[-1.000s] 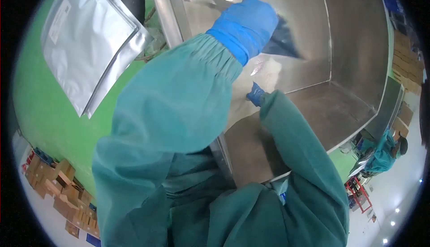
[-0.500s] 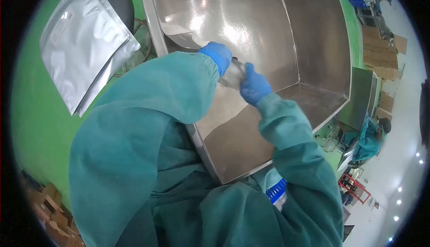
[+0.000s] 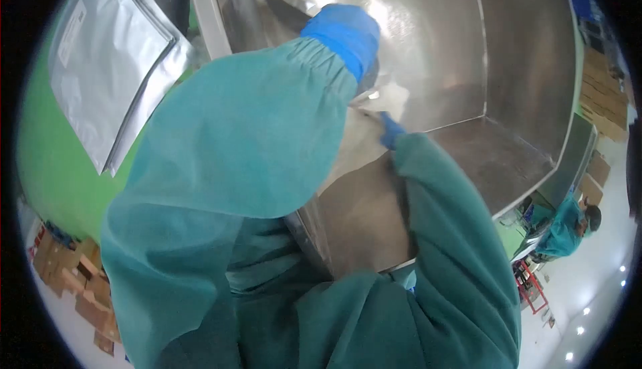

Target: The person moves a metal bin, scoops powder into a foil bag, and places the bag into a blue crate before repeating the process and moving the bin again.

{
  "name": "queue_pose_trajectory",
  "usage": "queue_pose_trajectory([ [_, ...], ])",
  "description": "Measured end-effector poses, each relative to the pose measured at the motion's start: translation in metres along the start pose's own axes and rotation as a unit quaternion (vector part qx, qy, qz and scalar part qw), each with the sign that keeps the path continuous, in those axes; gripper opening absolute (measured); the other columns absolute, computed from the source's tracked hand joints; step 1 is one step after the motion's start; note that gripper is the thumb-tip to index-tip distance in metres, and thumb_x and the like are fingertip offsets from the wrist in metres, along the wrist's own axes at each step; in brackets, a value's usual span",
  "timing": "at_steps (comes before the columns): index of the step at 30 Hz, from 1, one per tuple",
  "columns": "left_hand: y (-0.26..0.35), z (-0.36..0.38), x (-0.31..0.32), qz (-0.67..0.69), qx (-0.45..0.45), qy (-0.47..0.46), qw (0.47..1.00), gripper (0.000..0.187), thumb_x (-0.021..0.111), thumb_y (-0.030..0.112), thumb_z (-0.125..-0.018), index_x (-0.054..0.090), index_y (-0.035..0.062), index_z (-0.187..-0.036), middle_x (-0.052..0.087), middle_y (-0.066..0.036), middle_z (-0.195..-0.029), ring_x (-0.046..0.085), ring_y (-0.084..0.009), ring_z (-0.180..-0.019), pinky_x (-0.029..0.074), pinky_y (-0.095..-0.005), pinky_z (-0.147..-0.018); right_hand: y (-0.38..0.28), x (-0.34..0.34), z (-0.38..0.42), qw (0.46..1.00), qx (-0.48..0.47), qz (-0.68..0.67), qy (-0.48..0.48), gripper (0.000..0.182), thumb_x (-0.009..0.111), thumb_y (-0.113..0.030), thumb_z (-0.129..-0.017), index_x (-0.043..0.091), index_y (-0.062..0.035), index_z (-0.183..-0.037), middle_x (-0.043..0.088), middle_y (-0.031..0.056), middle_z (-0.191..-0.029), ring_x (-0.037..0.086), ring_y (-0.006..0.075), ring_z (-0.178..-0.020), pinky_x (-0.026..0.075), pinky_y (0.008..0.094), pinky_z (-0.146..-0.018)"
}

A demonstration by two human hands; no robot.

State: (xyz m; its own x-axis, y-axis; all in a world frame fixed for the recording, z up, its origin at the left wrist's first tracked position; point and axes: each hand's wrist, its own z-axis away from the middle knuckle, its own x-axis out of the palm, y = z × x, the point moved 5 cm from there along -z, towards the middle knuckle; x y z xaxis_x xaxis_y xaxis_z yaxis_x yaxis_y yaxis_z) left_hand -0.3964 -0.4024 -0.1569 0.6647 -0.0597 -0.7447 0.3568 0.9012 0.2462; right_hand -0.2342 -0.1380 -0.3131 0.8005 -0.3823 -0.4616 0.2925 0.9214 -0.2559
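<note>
My left hand (image 3: 344, 34), in a blue glove below a teal gown sleeve, is raised inside a large stainless steel hopper (image 3: 515, 68). Its back faces me, and it grips a foil pouch (image 3: 372, 82) of which only a grey edge shows under the glove. Just below the pouch lies a pale, whitish mass (image 3: 394, 98) against the hopper wall. Only a sliver of my right hand (image 3: 390, 131) shows above its sleeve, close under the pale mass. Its fingers are hidden.
A large flat silver foil bag (image 3: 107, 68) lies on the green surface (image 3: 60, 188) at the upper left. Cardboard boxes (image 3: 67, 272) are stacked at the lower left and at the far right (image 3: 605, 111). A co-worker in a green gown (image 3: 565, 228) stands at the right, near a red cart (image 3: 531, 285).
My left hand has lifted higher in the hopper with the pouch. My right hand has dropped from the pouch and is now mostly hidden behind its sleeve. The view has moved closer.
</note>
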Motion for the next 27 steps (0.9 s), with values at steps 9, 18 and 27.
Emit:
queue_pose_trajectory([
  [9,0.012,-0.004,-0.002,-0.026,0.056,-0.033,0.998,0.021,0.054,0.011,-0.078,0.066,0.0073,-0.094,0.064,-0.013,-0.098,0.061,-0.0285,-0.092,0.049,-0.0352,-0.079,-0.165,0.121,-0.009,0.831,-0.075,-0.35,-0.427,0.066,0.057,0.0,-0.072,0.033,-0.0085,-0.133,0.059,0.0124,-0.09,0.056,0.0221,-0.071,0.047,0.035,-0.061],
  [18,0.05,0.047,-0.056,-0.009,0.127,0.059,0.99,0.019,0.053,0.008,-0.077,0.067,0.0054,-0.091,0.064,-0.015,-0.095,0.062,-0.03,-0.091,0.049,-0.0351,-0.079,-0.183,-0.166,0.188,0.952,-0.243,-0.172,-0.073,0.057,0.056,-0.015,-0.079,0.033,-0.0067,-0.131,0.053,0.0169,-0.119,0.051,0.0307,-0.11,0.042,0.0364,-0.09],
  [27,0.037,0.052,-0.078,0.064,0.056,0.083,0.993,0.019,0.06,0.005,-0.067,0.067,0.004,-0.085,0.063,-0.017,-0.091,0.061,-0.0311,-0.088,0.049,-0.035,-0.078,-0.161,-0.216,0.211,0.942,-0.032,0.116,0.312,0.055,0.049,0.002,-0.073,0.034,-0.0132,-0.124,0.059,0.0265,-0.089,0.056,0.0432,-0.088,0.045,0.0476,-0.075],
])
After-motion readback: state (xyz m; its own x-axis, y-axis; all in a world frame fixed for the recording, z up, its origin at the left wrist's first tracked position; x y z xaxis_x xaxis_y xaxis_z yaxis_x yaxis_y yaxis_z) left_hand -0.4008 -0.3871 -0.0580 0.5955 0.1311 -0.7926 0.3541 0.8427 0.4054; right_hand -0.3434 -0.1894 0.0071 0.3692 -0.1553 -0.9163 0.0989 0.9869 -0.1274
